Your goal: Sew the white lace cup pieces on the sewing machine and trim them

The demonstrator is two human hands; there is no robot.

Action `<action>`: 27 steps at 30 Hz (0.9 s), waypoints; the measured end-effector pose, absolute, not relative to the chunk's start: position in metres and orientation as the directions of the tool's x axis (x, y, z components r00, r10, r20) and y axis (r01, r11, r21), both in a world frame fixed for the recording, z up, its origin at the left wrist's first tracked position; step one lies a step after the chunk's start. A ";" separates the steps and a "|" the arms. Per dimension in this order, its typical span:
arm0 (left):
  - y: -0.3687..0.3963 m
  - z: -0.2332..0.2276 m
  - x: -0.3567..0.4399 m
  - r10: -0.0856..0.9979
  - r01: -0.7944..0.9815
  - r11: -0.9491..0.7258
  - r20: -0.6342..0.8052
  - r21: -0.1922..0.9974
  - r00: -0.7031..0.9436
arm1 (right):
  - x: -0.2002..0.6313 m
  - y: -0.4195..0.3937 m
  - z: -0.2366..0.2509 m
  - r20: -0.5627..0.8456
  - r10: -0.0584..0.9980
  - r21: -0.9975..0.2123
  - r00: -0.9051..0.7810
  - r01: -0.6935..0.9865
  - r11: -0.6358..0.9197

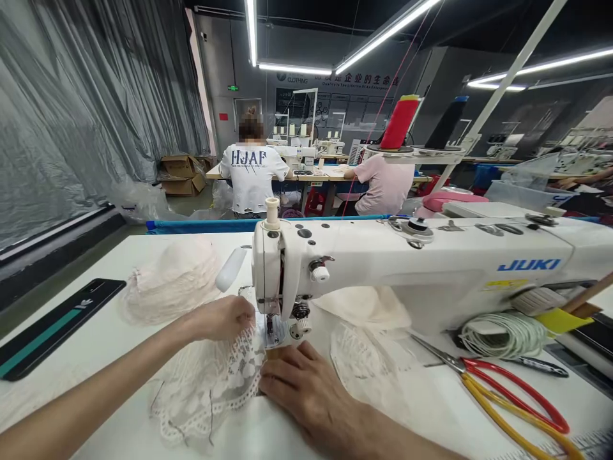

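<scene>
Lace [243, 365] lies by the sewing machine [407, 252], pinched in my left hand [223, 318], maybe to keep it straight, and I can't tell if my right hand [306, 386], beside it, grips anything.

Lace [242, 367] left of scissors [462, 366]

From the presser foot [271, 328], the sewing machine's arm [407, 255] bars 2 o'clock, scissors [463, 365] lie toward 3, and the right hand [306, 386] and forearm fill 4 to 5. Bare worktop [268, 441] leaves passage at 6. Lace [223, 390] covers 7; beyond the left hand [227, 319] at 9, a free lane separates the black panel [62, 326] from the fabric pile [172, 281].
</scene>
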State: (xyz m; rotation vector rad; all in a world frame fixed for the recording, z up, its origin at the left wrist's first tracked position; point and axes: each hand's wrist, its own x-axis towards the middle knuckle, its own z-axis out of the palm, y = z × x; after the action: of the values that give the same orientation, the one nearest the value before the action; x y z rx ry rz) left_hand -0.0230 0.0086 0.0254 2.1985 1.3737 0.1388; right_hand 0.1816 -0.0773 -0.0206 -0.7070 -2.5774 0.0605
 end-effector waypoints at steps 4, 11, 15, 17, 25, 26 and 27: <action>-0.015 0.020 -0.017 0.947 0.868 -0.308 0.039 0.390 0.319 | 0.183 -0.077 -0.024 0.440 0.509 -0.187 -0.740 0.480 0.857; -0.069 -0.008 -0.001 0.736 0.714 -0.674 0.265 0.191 0.623 | 0.189 -0.073 -0.020 0.465 0.546 -0.272 -0.697 0.475 0.837; -0.065 -0.015 -0.004 0.729 0.728 -0.669 0.328 0.154 0.601 | 0.196 -0.073 -0.016 0.452 0.561 -0.233 -0.693 0.515 0.825; -0.062 -0.018 -0.007 0.718 0.727 -0.673 0.359 0.139 0.596 | 0.196 -0.073 -0.016 0.432 0.557 -0.203 -0.709 0.526 0.826; -0.064 -0.026 -0.003 0.738 0.781 -0.621 0.392 0.073 0.550 | 0.195 -0.075 -0.017 0.439 0.550 -0.177 -0.711 0.531 0.828; -0.065 -0.027 -0.002 0.734 0.782 -0.621 0.395 0.062 0.552 | 0.195 -0.075 -0.016 0.436 0.550 -0.182 -0.712 0.529 0.829; -0.065 -0.028 -0.002 0.732 0.783 -0.620 0.398 0.053 0.553 | 0.195 -0.075 -0.016 0.436 0.549 -0.187 -0.714 0.525 0.831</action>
State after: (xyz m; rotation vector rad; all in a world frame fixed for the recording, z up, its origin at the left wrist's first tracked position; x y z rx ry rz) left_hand -0.0017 -0.0646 -0.0283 2.8817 1.4126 0.6377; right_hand 0.1951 -0.0750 -0.0160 -0.7925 -2.5283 0.0676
